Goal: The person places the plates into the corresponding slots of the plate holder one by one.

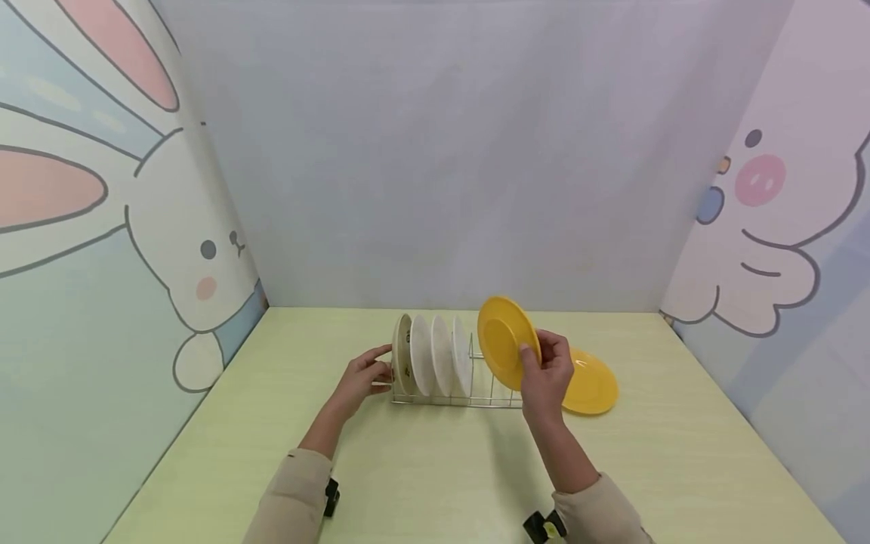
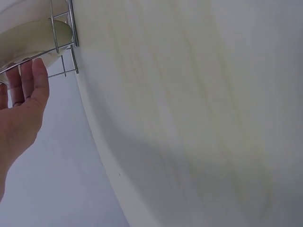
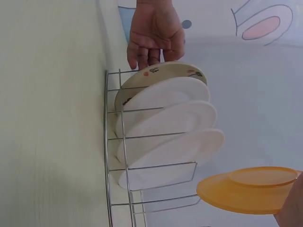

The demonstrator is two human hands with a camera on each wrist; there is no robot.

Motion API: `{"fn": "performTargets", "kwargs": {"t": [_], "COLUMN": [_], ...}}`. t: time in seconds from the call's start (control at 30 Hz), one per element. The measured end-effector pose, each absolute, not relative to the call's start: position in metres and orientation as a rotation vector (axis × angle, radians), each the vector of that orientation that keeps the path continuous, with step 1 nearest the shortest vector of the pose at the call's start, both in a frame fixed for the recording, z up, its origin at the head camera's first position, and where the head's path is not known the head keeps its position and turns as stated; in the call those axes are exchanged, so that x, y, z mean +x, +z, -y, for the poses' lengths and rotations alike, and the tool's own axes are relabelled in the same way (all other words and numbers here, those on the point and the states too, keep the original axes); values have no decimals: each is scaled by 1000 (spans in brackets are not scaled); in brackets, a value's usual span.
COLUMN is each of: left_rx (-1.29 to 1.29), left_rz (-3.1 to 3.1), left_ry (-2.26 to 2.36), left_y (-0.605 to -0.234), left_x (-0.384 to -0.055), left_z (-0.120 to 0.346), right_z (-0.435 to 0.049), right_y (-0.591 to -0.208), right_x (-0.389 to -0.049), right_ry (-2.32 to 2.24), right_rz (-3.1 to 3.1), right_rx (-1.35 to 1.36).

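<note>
My right hand (image 1: 547, 375) pinches a yellow plate (image 1: 504, 340) by its right edge, thumb on the front face. The plate is raised and tilted over the right part of a wire dish rack (image 1: 491, 402). Three white plates (image 1: 442, 357) stand on edge in the rack's slots, with a beige patterned plate (image 1: 402, 355) at the left end. My left hand (image 1: 363, 381) rests its fingertips against that end of the rack, beside the beige plate; in the left wrist view its fingers (image 2: 27, 80) look relaxed, touching the end wire.
Another yellow plate (image 1: 591, 384) lies flat on the light green table (image 1: 435, 476), right of the rack and partly behind my right hand. A plain backdrop (image 1: 435, 151) rises behind, with cartoon-printed panels on both sides.
</note>
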State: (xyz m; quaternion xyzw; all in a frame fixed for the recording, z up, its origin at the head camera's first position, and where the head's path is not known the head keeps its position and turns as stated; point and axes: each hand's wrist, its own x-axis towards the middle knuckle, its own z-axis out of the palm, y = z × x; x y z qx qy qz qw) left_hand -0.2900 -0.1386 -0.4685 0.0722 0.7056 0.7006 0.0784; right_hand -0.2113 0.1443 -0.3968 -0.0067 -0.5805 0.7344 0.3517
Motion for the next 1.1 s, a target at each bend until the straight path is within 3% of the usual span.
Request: {"fn": "performTargets", "kwargs": {"t": [0.6, 0.97, 1.1], "left_rx": [324, 302, 287], "left_rz": [-2038, -2043, -2050], "left_ry": [2129, 2144, 2149], "left_y": [-471, -468, -467], "left_x": [-293, -289, -287], "left_z": [139, 135, 133], "right_z": [-116, -98, -97], "right_y": [-430, -434, -454], "right_x": [-235, -222, -232], "right_ry": [1862, 1804, 1742], "right_rz": [1558, 1691, 1722], "right_rx": [-48, -74, -41]}}
